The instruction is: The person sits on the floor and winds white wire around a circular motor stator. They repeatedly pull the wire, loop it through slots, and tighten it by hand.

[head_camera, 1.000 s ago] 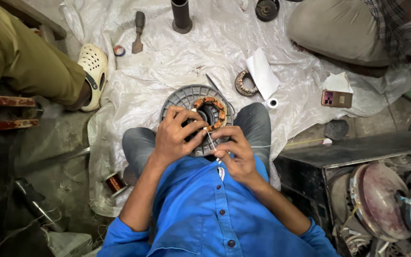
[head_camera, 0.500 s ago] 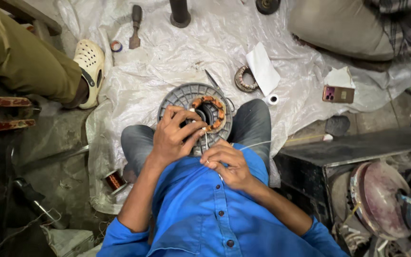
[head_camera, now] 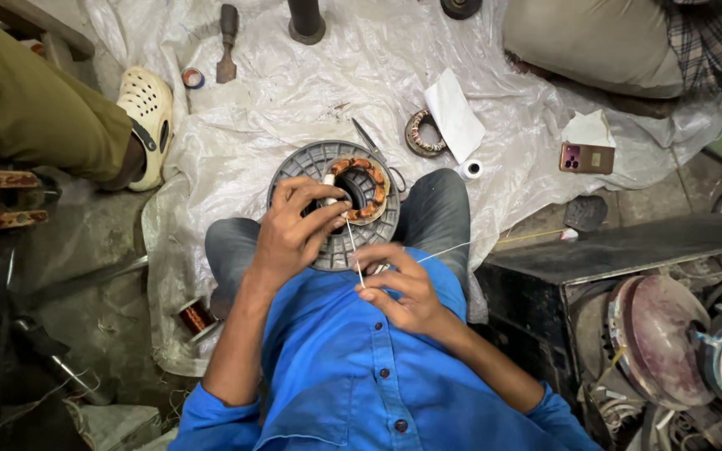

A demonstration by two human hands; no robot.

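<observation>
On the person's lap, between the raised knees, a round grey ribbed motor housing (head_camera: 321,167) lay flat with its copper-wound stator (head_camera: 369,185) facing up. By the look of it the piece was heavy and rigid, steady enough to sit unheld, though its thin copper windings seemed easy to nick; the safest grip would likely be the outer rim. A thin white thread (head_camera: 353,246) ran from the stator down toward the chest, light, limp and likely to slip unless kept taut and pinched near its end.

The left hand (head_camera: 294,234) reached forward over the housing, wrist bent, fingers curled and pressed together around a small pale piece at the stator's inner edge. The right hand (head_camera: 403,288) sat closer to the body, palm turned inward, thumb and forefinger pinching the thread, which also trailed off to the right.

Beyond the knees, on a crumpled plastic sheet (head_camera: 294,92), lay scissors (head_camera: 373,149), a second wound ring (head_camera: 424,134), a folded white paper (head_camera: 455,113) and a phone (head_camera: 587,157). A copper wire spool (head_camera: 195,317) rested by the left elbow.
</observation>
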